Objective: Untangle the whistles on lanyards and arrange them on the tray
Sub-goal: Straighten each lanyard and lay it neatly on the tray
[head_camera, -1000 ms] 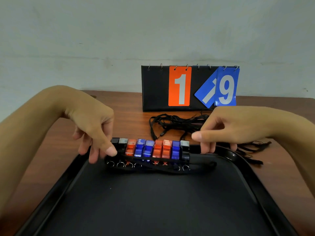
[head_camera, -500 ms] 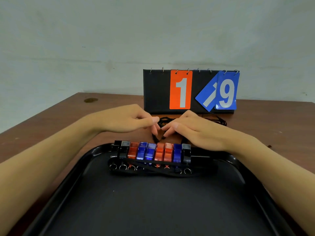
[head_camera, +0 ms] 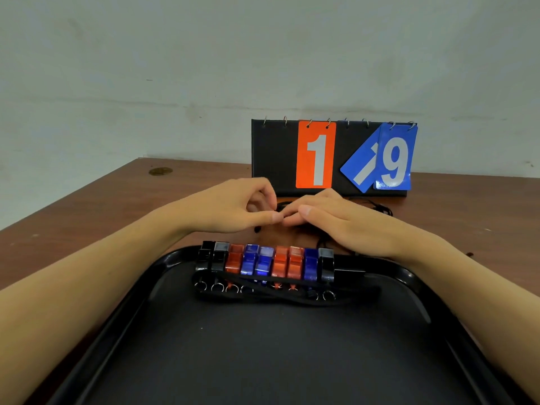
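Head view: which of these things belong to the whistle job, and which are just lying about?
Job:
whistles in a row on the tray
black cords on the table, behind the tray
left hand and right hand over the cords

Lying about:
scoreboard
round mark on the table

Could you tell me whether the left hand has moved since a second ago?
Yes. The left hand has gone from the row of whistles away toward the scoreboard, meeting the right hand.
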### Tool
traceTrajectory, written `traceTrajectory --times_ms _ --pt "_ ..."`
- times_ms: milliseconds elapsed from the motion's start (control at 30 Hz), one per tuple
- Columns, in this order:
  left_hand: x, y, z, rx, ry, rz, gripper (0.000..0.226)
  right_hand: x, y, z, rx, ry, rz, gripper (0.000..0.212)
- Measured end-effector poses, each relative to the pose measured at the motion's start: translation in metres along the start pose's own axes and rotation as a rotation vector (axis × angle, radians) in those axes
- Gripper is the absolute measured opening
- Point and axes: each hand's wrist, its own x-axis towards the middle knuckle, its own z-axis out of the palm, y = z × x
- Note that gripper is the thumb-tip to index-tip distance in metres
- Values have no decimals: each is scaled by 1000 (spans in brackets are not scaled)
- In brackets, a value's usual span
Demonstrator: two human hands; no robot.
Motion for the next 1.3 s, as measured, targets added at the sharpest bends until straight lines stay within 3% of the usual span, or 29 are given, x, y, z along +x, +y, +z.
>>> traceTrajectory --times_ms 233,400,567,700,800,1033,1133,1233,1300 --pt "-5 9 -15 -59 86 25 9 -3 1 -4 -191 6 -44 40" --pt "-14 0 -37 -254 -172 -47 32 -3 4 -5 -126 10 46 43" --pt "-16 -13 -44 -476 -332 -47 28 -1 2 -8 -22 174 83 44" --pt "-21 -11 -46 -785 -415 65 13 -1 4 -7 -1 178 105 45" --pt "-18 -5 -42 -1001 -326 216 9 -1 8 -8 7 215 101 43" --pt "-13 -6 -45 -1311 -98 335 14 0 14 -12 207 310 66 32" --pt "-12 -8 -45 -1345 -66 291 20 -1 15 -14 294 356 50 30" --pt "-10 -10 -45 -1330 62 176 5 -1 17 -17 352 393 41 32" --pt "-9 -15 -47 -1254 147 60 17 -2 19 -20 414 412 37 34"
